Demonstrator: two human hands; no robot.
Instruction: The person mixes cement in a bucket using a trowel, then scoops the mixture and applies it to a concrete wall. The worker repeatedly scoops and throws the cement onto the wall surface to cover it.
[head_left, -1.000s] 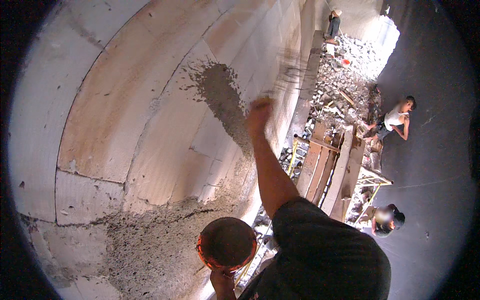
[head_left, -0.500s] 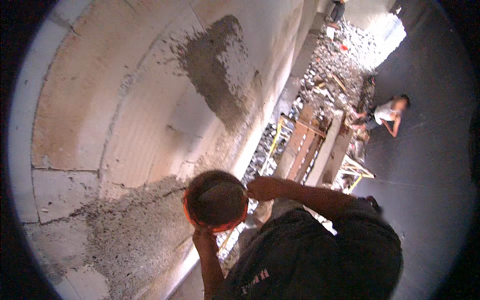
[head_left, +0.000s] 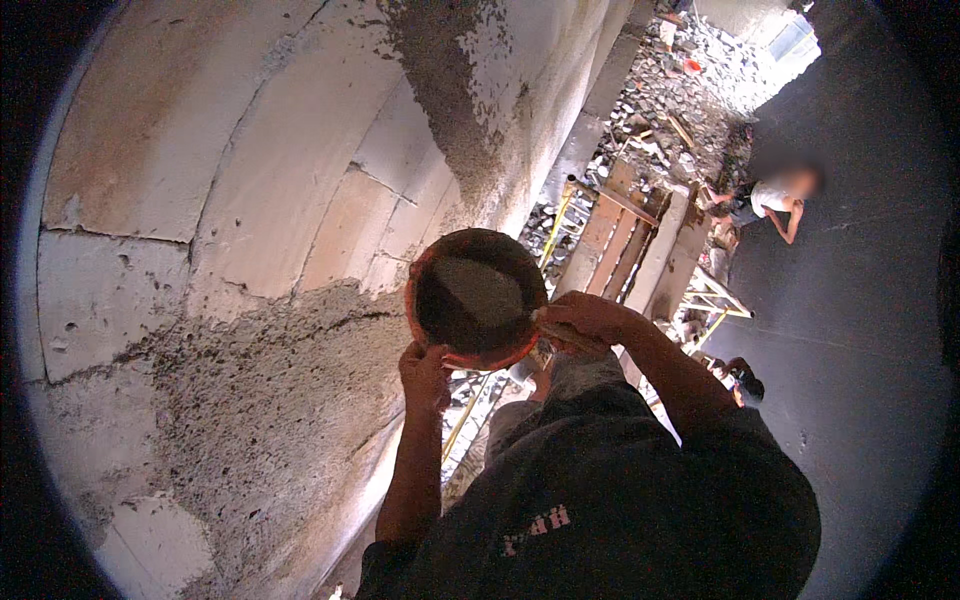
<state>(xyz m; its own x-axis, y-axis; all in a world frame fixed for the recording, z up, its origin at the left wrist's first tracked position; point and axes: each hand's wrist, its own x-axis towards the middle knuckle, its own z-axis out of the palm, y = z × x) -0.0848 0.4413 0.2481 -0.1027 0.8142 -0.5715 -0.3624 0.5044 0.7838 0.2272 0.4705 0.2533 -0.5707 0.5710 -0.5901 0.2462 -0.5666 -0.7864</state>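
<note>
A round orange-red bucket [head_left: 413,312] hangs in front of me beside the wall, tilted so that its dark mouth shows. Inside lies a grey mass [head_left: 485,288] that looks like mortar. My left hand [head_left: 425,375] is closed on the near left part of its rim. At the right side of the rim, my right hand [head_left: 588,320] is closed on the bucket too; its fingertips are partly in shadow. Left of the bucket, rough grey mortar [head_left: 270,400] covers the lower part of the block wall [head_left: 270,190]. A darker mortar patch [head_left: 440,90] spreads higher up.
Wooden planks [head_left: 605,235] and yellow scaffold rails [head_left: 555,225] lie below, over rubble [head_left: 680,100]. Farther right, a person in a white top [head_left: 775,197] is beside a dark wall [head_left: 860,300]. Another person [head_left: 740,380] partly shows behind my right arm.
Both hands have carried the bucket up and to the right in the picture, and its mouth shows more light inside. My view has shifted, so the wall patches appear higher.
</note>
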